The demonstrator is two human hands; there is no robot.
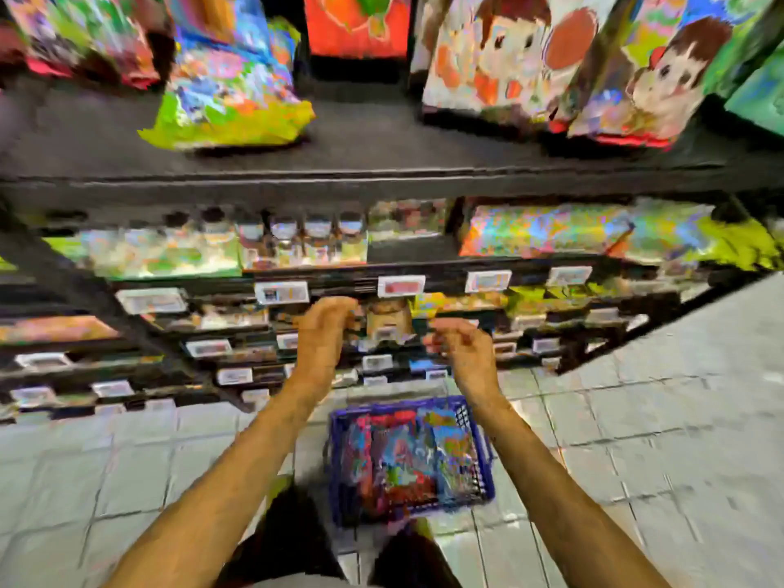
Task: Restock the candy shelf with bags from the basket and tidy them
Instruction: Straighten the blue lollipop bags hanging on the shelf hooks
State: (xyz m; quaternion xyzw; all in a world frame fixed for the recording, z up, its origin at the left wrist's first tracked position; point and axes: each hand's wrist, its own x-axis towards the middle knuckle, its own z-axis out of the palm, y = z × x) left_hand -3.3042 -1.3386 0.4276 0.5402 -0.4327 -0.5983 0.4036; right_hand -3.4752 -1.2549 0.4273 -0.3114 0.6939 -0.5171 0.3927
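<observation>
Head view: your left hand (324, 328) and right hand (460, 345) hover above and beyond the basket (337, 460), fingers curled (gripping anything? too blurred to tell). Bags (407, 456) lie flat inside it, probably nearer your right hand.

i'm counting two hands: my left hand (324, 328) and my right hand (464, 352). one blue basket (478, 460). the top shelf (382, 163) is carrying two cartoon-face bags (488, 61), one lime-edged bag (229, 104) and one red-orange bag (356, 27). five white price tags (401, 285) are hanging on the rail (343, 283). basket contents are blurring, so i can't count them.
</observation>
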